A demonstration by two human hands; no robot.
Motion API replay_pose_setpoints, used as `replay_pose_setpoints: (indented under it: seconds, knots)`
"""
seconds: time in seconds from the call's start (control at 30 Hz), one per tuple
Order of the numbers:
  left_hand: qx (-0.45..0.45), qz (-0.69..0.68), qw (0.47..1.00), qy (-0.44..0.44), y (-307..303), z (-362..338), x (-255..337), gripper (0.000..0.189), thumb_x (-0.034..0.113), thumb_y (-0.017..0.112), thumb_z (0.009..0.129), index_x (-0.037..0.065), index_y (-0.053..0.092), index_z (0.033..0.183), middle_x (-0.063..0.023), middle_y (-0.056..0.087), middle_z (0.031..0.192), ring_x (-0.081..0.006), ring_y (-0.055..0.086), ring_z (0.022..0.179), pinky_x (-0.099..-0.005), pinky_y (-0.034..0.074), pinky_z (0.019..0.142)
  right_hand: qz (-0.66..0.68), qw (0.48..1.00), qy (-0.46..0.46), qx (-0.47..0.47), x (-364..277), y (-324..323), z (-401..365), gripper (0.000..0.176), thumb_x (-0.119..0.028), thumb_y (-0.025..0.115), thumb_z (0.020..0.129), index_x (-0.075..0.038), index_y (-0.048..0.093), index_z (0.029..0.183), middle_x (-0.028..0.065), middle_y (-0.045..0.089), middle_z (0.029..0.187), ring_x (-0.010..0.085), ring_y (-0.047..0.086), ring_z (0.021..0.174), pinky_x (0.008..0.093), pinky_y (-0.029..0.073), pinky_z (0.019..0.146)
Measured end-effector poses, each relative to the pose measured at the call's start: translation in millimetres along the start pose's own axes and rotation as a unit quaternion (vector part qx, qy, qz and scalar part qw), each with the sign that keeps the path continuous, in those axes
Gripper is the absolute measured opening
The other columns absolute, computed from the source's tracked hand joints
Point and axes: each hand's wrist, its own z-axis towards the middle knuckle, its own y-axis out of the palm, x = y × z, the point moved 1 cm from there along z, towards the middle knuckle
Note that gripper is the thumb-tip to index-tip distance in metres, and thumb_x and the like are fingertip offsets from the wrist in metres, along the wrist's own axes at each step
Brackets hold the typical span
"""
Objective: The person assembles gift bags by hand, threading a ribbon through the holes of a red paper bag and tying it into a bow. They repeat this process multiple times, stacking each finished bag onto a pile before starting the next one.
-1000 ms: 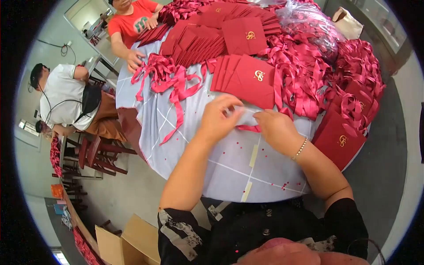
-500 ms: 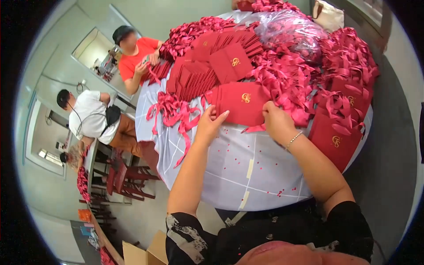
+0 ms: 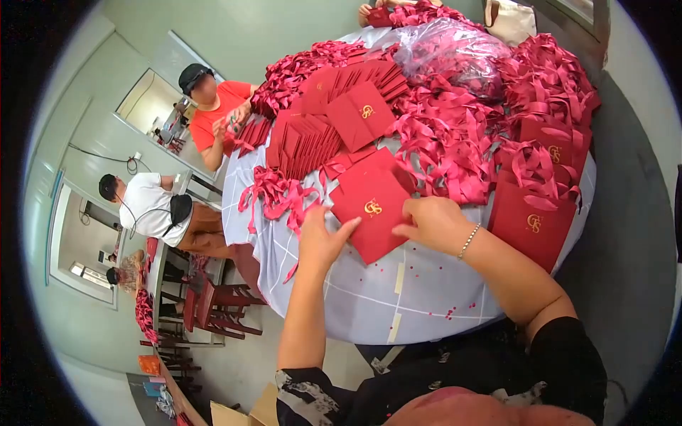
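A flat red paper bag (image 3: 369, 195) with a gold emblem lies tilted in front of me, its lower corner pointing toward me. My left hand (image 3: 321, 240) is at its left edge, thumb stretched over the bag and the fingers spread apart from it. At the right edge, my right hand (image 3: 439, 224) pinches the bag with thumb and fingers; some fingertips are hidden. More red bag material shows beneath the upper part. Just beyond lie stacked red bags (image 3: 302, 145) and another emblem bag (image 3: 360, 116). Pink ribbons (image 3: 284, 195) lie left of the bag.
Ribbon-handled bags (image 3: 533, 220) stand at the right, near heaped pink ribbons (image 3: 455, 153) and a clear plastic bag (image 3: 455, 53). Small red dots dot the grey tablecloth (image 3: 362, 305). A person in orange (image 3: 224, 113) works across the table. Red stools (image 3: 220, 305) stand left.
The front bag has turned and come nearer to me, showing its emblem lower down. Both hands have moved down with it, and my left hand's thumb and fingers are spread wider.
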Motion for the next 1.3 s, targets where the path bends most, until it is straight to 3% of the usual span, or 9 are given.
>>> replay_pose_setpoints:
  seconds: [0.03,0.1,0.23,0.43,0.57,0.7,0.87,1.07,1.3]
  knots:
    - [0.000,-0.002,1.000,-0.004,5.0,4.1,-4.1,0.073,0.045,0.083,0.070,-0.004,0.058,0.118,-0.0260,0.059,0.122,-0.0367,0.058,0.110,-0.0429,0.046,0.093,0.022,0.997,-0.052,-0.055,-0.3,0.4,-4.1,0.029,-0.030,0.071,0.082,-0.005,0.062,0.094,0.0138,0.067,0.086,0.0341,0.066,0.088,0.0443,0.053,0.074]
    - [0.118,0.085,0.973,0.179,18.9,11.3,-7.5,0.077,0.040,0.083,0.071,-0.004,0.053,0.127,-0.0259,0.055,0.127,-0.0385,0.053,0.117,-0.0428,0.042,0.101,0.010,0.982,-0.113,-0.150,-7.6,-4.2,-12.2,0.034,-0.028,0.076,0.077,-0.006,0.064,0.100,0.0143,0.065,0.098,0.0332,0.064,0.095,0.0444,0.052,0.080]
    - [-0.014,-0.027,0.994,0.103,37.8,9.3,-14.7,0.072,0.034,0.081,0.075,-0.003,0.052,0.129,-0.0238,0.052,0.132,-0.0380,0.048,0.124,-0.0429,0.039,0.105,-0.011,0.974,-0.120,-0.192,-1.0,7.9,-14.5,0.034,-0.023,0.078,0.074,-0.004,0.063,0.098,0.0157,0.063,0.105,0.0345,0.063,0.098,0.0437,0.051,0.082]
    - [0.027,-0.063,0.984,0.165,35.6,7.0,-24.6,0.064,0.026,0.085,0.070,0.002,0.058,0.123,-0.0203,0.049,0.137,-0.0376,0.046,0.126,-0.0427,0.039,0.106,-0.036,0.991,-0.096,-0.080,7.9,14.1,-10.6,0.028,-0.017,0.077,0.071,-0.005,0.059,0.089,0.0146,0.062,0.090,0.0343,0.063,0.089,0.0425,0.050,0.075]
    - [0.043,-0.075,0.977,0.194,36.0,8.1,-24.8,0.063,0.022,0.088,0.064,0.002,0.060,0.117,-0.0185,0.051,0.135,-0.0371,0.047,0.125,-0.0422,0.040,0.105,-0.046,0.992,-0.061,-0.099,17.8,-4.7,-7.5,0.026,-0.018,0.077,0.069,-0.003,0.060,0.082,0.0164,0.065,0.079,0.0346,0.063,0.076,0.0433,0.049,0.068]
    - [0.097,-0.075,0.970,0.210,27.1,5.9,-14.4,0.055,0.015,0.089,0.058,0.004,0.058,0.102,-0.0116,0.056,0.108,-0.0302,0.052,0.099,-0.0394,0.045,0.090,-0.065,0.989,-0.065,-0.119,22.0,-14.2,-9.5,0.025,-0.020,0.077,0.070,-0.003,0.062,0.079,0.0154,0.065,0.076,0.0345,0.063,0.072,0.0431,0.049,0.065]
    - [0.099,-0.114,0.976,0.158,23.6,5.1,-22.2,0.051,0.016,0.089,0.060,0.004,0.058,0.099,-0.0102,0.060,0.098,-0.0280,0.054,0.096,-0.0361,0.046,0.086,-0.074,0.971,-0.148,-0.173,21.5,-18.8,-11.5,0.017,-0.019,0.072,0.074,-0.004,0.065,0.078,0.0146,0.065,0.077,0.0341,0.063,0.072,0.0431,0.049,0.065]
    - [0.083,-0.170,0.978,0.091,24.1,17.5,-53.1,0.040,0.020,0.085,0.069,0.002,0.062,0.096,-0.0114,0.063,0.097,-0.0245,0.059,0.093,-0.0353,0.049,0.084,-0.180,0.960,0.013,-0.212,19.1,-32.0,-12.7,0.014,-0.017,0.069,0.073,-0.004,0.067,0.078,0.0134,0.065,0.075,0.0335,0.063,0.072,0.0431,0.050,0.066]
    - [0.106,-0.172,0.972,0.118,24.8,16.1,-43.8,0.034,0.019,0.084,0.071,0.001,0.064,0.092,-0.0128,0.066,0.085,-0.0234,0.063,0.078,-0.0354,0.051,0.074,-0.096,0.985,-0.132,-0.058,9.9,-20.9,-14.7,0.030,-0.013,0.075,0.072,-0.002,0.065,0.097,0.0149,0.065,0.096,0.0345,0.061,0.094,0.0414,0.050,0.081]
